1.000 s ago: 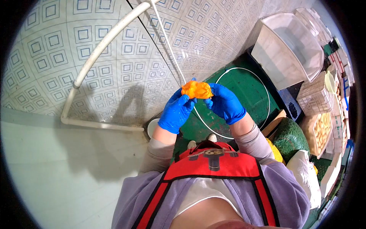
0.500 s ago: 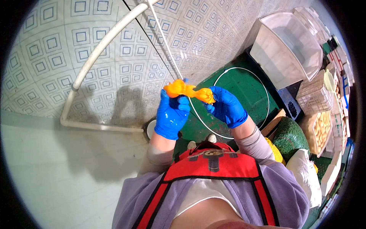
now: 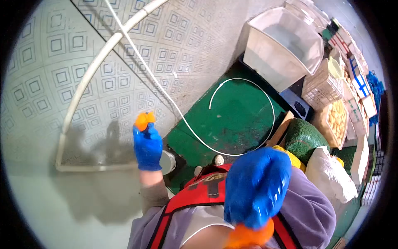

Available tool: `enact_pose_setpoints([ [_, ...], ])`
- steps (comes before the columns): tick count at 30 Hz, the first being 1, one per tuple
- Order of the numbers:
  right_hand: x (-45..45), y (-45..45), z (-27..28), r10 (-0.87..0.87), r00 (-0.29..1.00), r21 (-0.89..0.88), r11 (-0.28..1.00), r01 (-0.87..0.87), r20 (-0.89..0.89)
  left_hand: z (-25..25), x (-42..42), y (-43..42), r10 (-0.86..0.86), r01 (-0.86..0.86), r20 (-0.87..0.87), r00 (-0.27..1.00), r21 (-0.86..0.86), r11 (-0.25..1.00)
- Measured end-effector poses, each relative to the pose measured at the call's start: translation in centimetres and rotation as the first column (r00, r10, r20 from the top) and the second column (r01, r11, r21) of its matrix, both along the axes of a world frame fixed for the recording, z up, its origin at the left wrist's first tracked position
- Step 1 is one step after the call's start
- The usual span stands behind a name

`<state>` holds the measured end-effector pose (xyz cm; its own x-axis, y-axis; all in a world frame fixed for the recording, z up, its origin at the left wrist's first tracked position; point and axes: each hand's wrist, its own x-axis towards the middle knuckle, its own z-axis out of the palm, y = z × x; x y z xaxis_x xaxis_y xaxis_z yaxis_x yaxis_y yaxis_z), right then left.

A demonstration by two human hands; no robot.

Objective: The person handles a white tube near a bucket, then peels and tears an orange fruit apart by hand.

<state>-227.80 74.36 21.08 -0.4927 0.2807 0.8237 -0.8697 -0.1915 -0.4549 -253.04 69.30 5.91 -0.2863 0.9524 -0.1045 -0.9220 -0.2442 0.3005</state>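
We pinch an orange lump [image 3: 144, 120] in our left hand [image 3: 148, 150] at nine o'clock; at five o'clock, before our red apron [image 3: 182, 201], our right hand [image 3: 258, 186], bent towards us, grips a blurred orange piece [image 3: 251, 237].

Print [image 3: 213, 182] on red apron [image 3: 188, 199] too unclear to ID; no other legible txt.
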Motion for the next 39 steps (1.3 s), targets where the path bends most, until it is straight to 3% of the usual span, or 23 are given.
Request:
enact_pose_setpoints([
  [3, 0.6, -0.4, 1.5, 0.08, 0.997, 0.137, 0.987, -0.079, 0.0, 1.1, 1.1, -0.5, 0.137, -0.158, -0.168, 0.976, -0.123, 0.98],
  [4, 0.2, -0.7, 1.4, 0.071, 0.989, 0.135, 0.989, -0.054, -0.129, 0.4, 0.6, -0.8, 0.051, -0.057, -0.242, 0.969, -0.017, 0.998],
  [7, -1.0, -1.3, 0.5, 0.229, 0.942, 0.122, 0.971, -0.204, -0.246, -0.4, 0.1, -0.7, 0.02, -0.023, -0.176, 0.984, -0.012, 1.0],
  [10, -0.4, -1.1, 2.1, 0.068, 0.954, 0.143, 0.989, -0.027, -0.291, 0.0, 0.9, -0.2, 0.133, -0.16, -0.212, 0.968, -0.114, 0.981],
  [11, -0.4, -1.1, 2.2, 0.024, 0.95, 0.132, 0.991, 0.019, -0.313, -0.1, 0.9, -0.2, 0.125, -0.151, -0.21, 0.97, -0.115, 0.982],
  [13, 0.0, -0.3, 2.2, 0.179, 0.96, 0.219, 0.967, -0.131, -0.215, -0.6, 0.6, -0.3, 0.034, -0.037, -0.196, 0.98, -0.012, 0.999],
  [18, 0.3, -0.8, 2.2, 0.16, 0.965, 0.259, 0.96, -0.103, -0.21, -0.7, 0.6, -0.2, -0.048, 0.062, -0.183, 0.982, 0.072, 0.995],
  [21, -1.4, -3.6, 2.2, -0.107, 0.885, -0.032, 0.994, 0.104, -0.453, -0.7, 0.9, -0.1, -0.023, 0.029, -0.199, 0.98, 0.028, 0.999],
  [24, -1.5, -3.5, 2.7, -0.374, 0.684, -0.313, 0.924, 0.218, -0.627, -0.8, 1.1, 0.1, 0.031, -0.034, -0.208, 0.978, -0.008, 0.999],
  [25, 0.6, -1.7, 2.2, -0.215, 0.845, -0.008, 0.97, 0.242, -0.49, -0.8, 1.2, 0.1, 0.064, -0.07, -0.206, 0.976, -0.021, 0.997],
  [26, 1.7, -0.7, 2.0, -0.096, 0.955, 0.295, 0.938, 0.18, -0.28, -0.8, 1.2, 0.2, 0.064, -0.069, -0.207, 0.976, -0.019, 0.997],
  [27, 1.6, -1.2, 2.2, -0.098, 0.955, 0.297, 0.937, 0.183, -0.279, -0.8, 1.4, 0.2, 0.069, -0.073, -0.201, 0.977, -0.013, 0.997],
  [29, 1.1, -2.4, 2.8, -0.108, 0.936, 0.09, 0.985, 0.146, -0.335, -1.1, 1.3, 0.3, 0.071, -0.073, -0.196, 0.978, -0.007, 0.997],
  [30, 1.0, -2.6, 2.8, -0.117, 0.928, 0.022, 0.991, 0.133, -0.353, -1.7, 0.8, 0.2, -0.059, 0.076, -0.146, 0.988, 0.112, 0.991],
  [31, 0.9, -2.4, 2.5, -0.171, 0.905, 0.061, 0.976, 0.21, -0.389, -1.8, 0.5, 0.2, -0.192, 0.214, -0.112, 0.975, 0.236, 0.948],
  [32, 1.0, -2.0, 2.5, -0.195, 0.892, 0.082, 0.965, 0.248, -0.407, -1.9, 0.6, 0.3, -0.191, 0.214, -0.114, 0.975, 0.24, 0.947],
  [34, 1.7, -1.1, 2.8, -0.17, 0.908, 0.19, 0.947, 0.258, -0.383, -1.9, 1.2, 0.3, -0.009, 0.013, -0.193, 0.981, 0.017, 1.0],
  [36, 2.3, -1.2, 3.1, -0.133, 0.933, 0.277, 0.933, 0.232, -0.334, -1.5, 1.5, 0.3, -0.095, 0.107, -0.16, 0.983, 0.068, 0.992],
  [37, 2.5, -1.8, 3.0, -0.206, 0.926, 0.2, 0.94, 0.278, -0.317, -1.3, 1.6, 0.5, -0.176, 0.193, -0.133, 0.975, 0.126, 0.973],
  [39, 2.9, -1.9, 3.1, -0.282, 0.913, 0.119, 0.937, 0.328, -0.295, -1.2, 1.9, 0.7, -0.154, 0.165, -0.118, 0.981, 0.088, 0.982],
])
